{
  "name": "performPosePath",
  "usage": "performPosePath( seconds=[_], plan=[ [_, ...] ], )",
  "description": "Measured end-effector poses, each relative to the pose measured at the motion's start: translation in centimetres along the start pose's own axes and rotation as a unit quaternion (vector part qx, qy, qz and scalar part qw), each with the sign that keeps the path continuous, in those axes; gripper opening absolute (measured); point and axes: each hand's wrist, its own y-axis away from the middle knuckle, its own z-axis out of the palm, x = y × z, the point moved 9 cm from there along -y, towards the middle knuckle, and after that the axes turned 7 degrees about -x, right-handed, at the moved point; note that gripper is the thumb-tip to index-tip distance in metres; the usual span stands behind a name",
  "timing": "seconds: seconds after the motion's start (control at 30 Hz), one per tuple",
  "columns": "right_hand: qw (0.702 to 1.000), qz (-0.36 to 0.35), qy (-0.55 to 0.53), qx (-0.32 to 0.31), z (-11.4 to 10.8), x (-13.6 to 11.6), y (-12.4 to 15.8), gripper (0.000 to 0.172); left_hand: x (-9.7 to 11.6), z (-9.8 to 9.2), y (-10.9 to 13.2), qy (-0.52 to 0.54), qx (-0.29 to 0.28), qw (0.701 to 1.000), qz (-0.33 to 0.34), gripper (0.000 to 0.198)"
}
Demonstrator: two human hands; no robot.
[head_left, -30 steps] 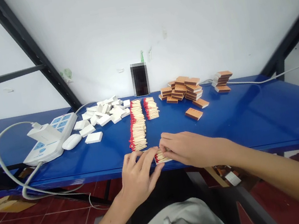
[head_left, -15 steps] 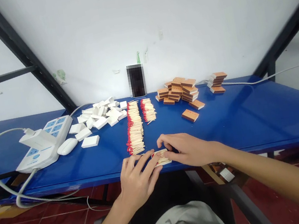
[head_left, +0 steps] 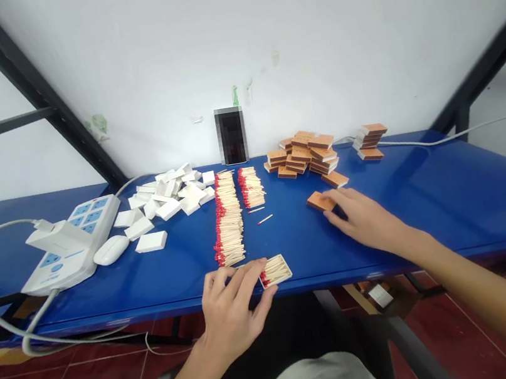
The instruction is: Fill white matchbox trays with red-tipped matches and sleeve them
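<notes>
My left hand (head_left: 234, 303) grips the left end of a white matchbox tray (head_left: 289, 274) between thumb and fingers, near the table's front edge. Red-tipped matches (head_left: 274, 270) fill that tray. Farther right, my right hand (head_left: 365, 220) has its thumb and fingers around the right end of an orange matchbox sleeve (head_left: 317, 201) lying on the table. Beyond the tray, a long row of matches (head_left: 229, 218) and a shorter match pile (head_left: 251, 188) lie with red heads to the left. Two single matches (head_left: 265, 219) lie loose nearby.
White trays (head_left: 171, 195) are heaped at the left, beside a power strip (head_left: 71, 242) and a white rounded case (head_left: 112, 250). Orange matchboxes (head_left: 304, 153) are piled at the back right, with a small stack (head_left: 369, 141) beyond. A dark pixelated panel (head_left: 231, 135) stands against the wall.
My right hand has left the tray and moved right to the orange sleeve. My left hand still holds the tray, now slightly turned. Two loose matches now lie below the short pile.
</notes>
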Motion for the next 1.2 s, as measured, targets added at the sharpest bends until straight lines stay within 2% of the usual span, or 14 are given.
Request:
performPosePath(
  seconds=[0.07, 0.17, 0.27, 0.47, 0.63, 0.83, 1.0, 1.07, 1.2],
  plan=[
    [0.998, -0.057, -0.032, -0.019, 0.2, -2.6, 1.1, 0.030, -0.1, 0.0, -0.1, 0.002, -0.004, 1.000, -0.011, 0.029],
    [0.981, -0.135, -0.105, -0.091, 1.3, -6.7, 3.3, 0.038, -0.2, 0.1, -0.2, 0.003, -0.010, 1.000, -0.021, 0.031],
    [0.968, -0.168, -0.161, -0.091, 1.6, -8.6, 4.6, 0.038, -0.3, 0.2, -0.1, 0.000, -0.012, 1.000, -0.018, 0.032],
    [0.962, -0.184, -0.186, -0.074, 1.5, -8.1, 3.2, 0.030, -0.6, 0.4, 0.0, 0.025, -0.024, 0.999, -0.019, 0.033],
    [0.946, -0.214, -0.211, -0.119, 1.0, -8.7, 1.7, 0.028, -1.0, 0.6, 0.2, 0.062, -0.065, 0.996, -0.020, 0.039],
    [0.938, -0.203, -0.233, -0.159, 1.2, -9.1, 2.0, 0.025, -1.4, 0.7, 0.6, 0.070, -0.081, 0.994, -0.028, 0.043],
    [0.932, -0.217, -0.251, -0.143, 1.7, -9.9, 2.4, 0.024, -0.7, 0.7, 0.6, 0.066, -0.075, 0.995, -0.007, 0.042],
    [0.923, -0.243, -0.266, -0.136, 2.0, -10.9, 2.5, 0.025, -0.4, 0.7, 0.6, 0.069, -0.075, 0.995, 0.003, 0.048],
    [0.894, -0.298, -0.298, -0.152, 2.3, -13.1, 3.2, 0.028, -0.3, 0.7, 0.7, 0.098, -0.109, 0.989, 0.026, 0.073]
  ],
)
